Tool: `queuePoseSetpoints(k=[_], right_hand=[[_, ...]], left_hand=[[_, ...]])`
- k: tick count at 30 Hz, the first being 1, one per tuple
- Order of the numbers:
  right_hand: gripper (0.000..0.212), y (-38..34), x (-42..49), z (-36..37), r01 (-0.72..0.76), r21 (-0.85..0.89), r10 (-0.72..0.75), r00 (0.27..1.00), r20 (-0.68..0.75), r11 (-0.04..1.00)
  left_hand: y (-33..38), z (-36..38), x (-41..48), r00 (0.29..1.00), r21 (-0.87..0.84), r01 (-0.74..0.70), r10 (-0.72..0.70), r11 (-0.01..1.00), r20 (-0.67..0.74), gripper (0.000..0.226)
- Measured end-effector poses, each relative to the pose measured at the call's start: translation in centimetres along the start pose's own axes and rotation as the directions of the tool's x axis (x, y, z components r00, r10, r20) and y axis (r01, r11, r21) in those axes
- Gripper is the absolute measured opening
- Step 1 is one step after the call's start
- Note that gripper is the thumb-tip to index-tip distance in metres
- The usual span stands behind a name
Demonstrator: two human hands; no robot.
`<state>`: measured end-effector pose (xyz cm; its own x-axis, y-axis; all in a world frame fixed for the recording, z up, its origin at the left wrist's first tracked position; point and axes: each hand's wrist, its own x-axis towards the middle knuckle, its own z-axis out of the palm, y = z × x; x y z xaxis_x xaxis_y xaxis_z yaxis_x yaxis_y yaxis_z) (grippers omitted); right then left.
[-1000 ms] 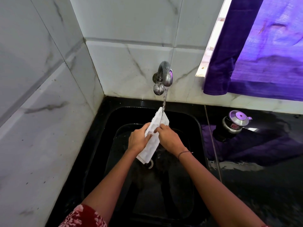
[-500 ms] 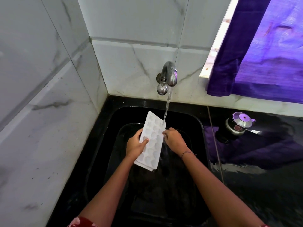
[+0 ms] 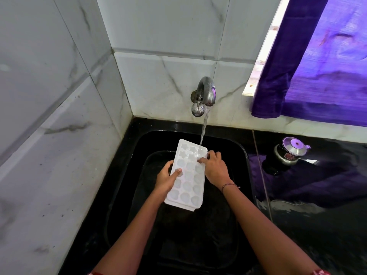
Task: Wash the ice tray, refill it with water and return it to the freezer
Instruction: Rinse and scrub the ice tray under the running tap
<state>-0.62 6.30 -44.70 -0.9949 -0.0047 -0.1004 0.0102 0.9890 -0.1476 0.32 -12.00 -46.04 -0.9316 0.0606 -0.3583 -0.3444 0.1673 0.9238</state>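
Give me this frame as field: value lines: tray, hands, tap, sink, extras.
ice tray: white, cavities up, over sink
left hand: grips tray's left edge, thumb on top
right hand: holds right edge near far end
tap: running, stream hits tray's far right corner
sink: black
pot: steel-lidded, on counter right of sink

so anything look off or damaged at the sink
Nothing stands out: the white plastic ice tray looks whole, cells up, gripped by left hand and right hand over the black sink, under the steel tap.
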Motion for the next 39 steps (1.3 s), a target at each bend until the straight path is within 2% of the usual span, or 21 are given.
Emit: queuePoseSetpoints(k=[4, 12, 17, 21, 26, 30, 36, 39], right_hand=[[0.039, -0.4, -0.2, -0.4, -0.010, -0.075, 0.007, 0.999, -0.037, 0.997], [0.042, -0.3, -0.3, -1.1, 0.013, -0.111, -0.020, 0.998, -0.062, 0.994], [0.040, -0.3, 0.0, -1.4, 0.016, -0.081, -0.021, 0.998, -0.061, 0.997], [0.035, -0.5, 0.0, -1.7, 0.000, -0.051, -0.006, 0.992, -0.123, 0.999], [0.042, -0.5, -0.6, -1.9, -0.012, 0.001, 0.012, 0.983, -0.182, 1.000], [0.033, -0.7, -0.8, -2.8, 0.045, 0.037, -0.038, 0.983, -0.177, 0.998], [0.039, -0.7, -0.7, -3.4, 0.052, -0.005, -0.052, 0.992, -0.117, 0.999], [0.039, -0.4, -0.5, -4.0, 0.127, -0.125, -0.136, 0.988, -0.067, 0.984]], left_hand=[[0.0, 0.3, -0.2, 1.000, -0.023, 0.022, -0.022, 0.999, 0.011, 0.031], [0.3, 0.5, -0.1, 0.999, -0.064, 0.048, -0.048, 0.997, 0.000, 0.036], [0.4, 0.7, 0.0, 0.999, -0.070, 0.038, -0.038, 0.997, 0.007, 0.037], [0.5, 1.3, -0.2, 0.999, -0.115, 0.052, -0.052, 0.992, 0.004, 0.032], [1.7, 1.3, -0.2, 0.999, -0.104, 0.032, -0.032, 0.994, -0.002, 0.032], [2.2, 1.8, -0.7, 1.000, -0.105, 0.023, -0.023, 0.994, 0.000, 0.032], [3.0, 2.2, -1.5, 0.999, -0.133, 0.041, -0.039, 0.990, 0.023, 0.029], [2.8, 2.0, -1.9, 0.998, -0.125, 0.067, -0.064, 0.990, 0.028, 0.030]])
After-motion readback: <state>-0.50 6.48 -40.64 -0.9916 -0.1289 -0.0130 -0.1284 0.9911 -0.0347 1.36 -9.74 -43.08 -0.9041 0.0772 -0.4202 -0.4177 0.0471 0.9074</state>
